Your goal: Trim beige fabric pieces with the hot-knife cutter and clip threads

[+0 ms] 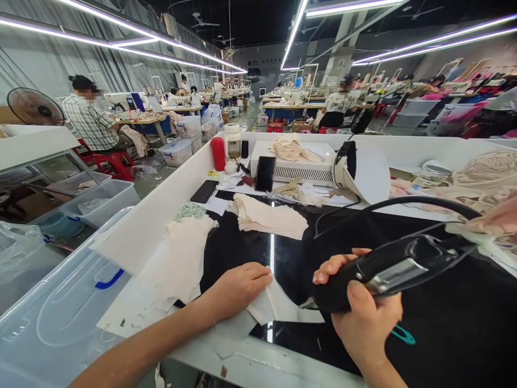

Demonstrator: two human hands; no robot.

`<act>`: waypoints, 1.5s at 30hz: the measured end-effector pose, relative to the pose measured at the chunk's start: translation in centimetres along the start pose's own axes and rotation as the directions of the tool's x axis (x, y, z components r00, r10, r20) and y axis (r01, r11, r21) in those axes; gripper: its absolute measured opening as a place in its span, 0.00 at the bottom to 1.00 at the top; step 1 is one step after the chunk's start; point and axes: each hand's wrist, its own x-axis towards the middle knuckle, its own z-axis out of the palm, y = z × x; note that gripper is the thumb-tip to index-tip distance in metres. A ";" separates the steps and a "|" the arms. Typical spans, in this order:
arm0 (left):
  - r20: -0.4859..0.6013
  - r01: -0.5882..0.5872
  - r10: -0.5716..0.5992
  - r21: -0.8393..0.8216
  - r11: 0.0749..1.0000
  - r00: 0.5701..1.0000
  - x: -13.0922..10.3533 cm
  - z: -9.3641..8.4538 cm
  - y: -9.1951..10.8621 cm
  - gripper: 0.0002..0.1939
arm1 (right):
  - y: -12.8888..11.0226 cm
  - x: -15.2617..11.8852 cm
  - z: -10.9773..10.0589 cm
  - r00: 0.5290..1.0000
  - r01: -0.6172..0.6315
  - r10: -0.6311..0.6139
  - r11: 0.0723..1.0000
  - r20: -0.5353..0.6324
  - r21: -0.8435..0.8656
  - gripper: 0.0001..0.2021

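My right hand (pixel 369 318) is wrapped around a black handheld electric cutter (pixel 388 269), probably electric scissors, with a cord at its rear. Its small metal tip points left and meets a strip of white fabric (pixel 278 304). On that fabric, left of the tip, rests my left hand (pixel 242 285), fingers together and pressed on its upper edge; the thumb is hidden. Beyond my hands lies a folded cream fabric piece (pixel 269 215) on the black tabletop (pixel 250 256). More cream fabric (pixel 181 258) is stacked left of my left forearm.
A white box (pixel 297 159) with vents stands at the back, beside a white lamp-like hood (pixel 363 172). Two phones (pixel 265 173), a red container (pixel 217 153) and a jar (pixel 232 141) are near it. A teal tool (pixel 403 334) lies at right. Co-workers sit beyond.
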 end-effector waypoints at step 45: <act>0.031 0.069 -0.067 -0.071 0.995 0.997 -0.5 0.4 0.4 0.15 | 4.2 1.5 3.9 0.997 0.069 -0.069 0.998 -0.020 -0.006 0.18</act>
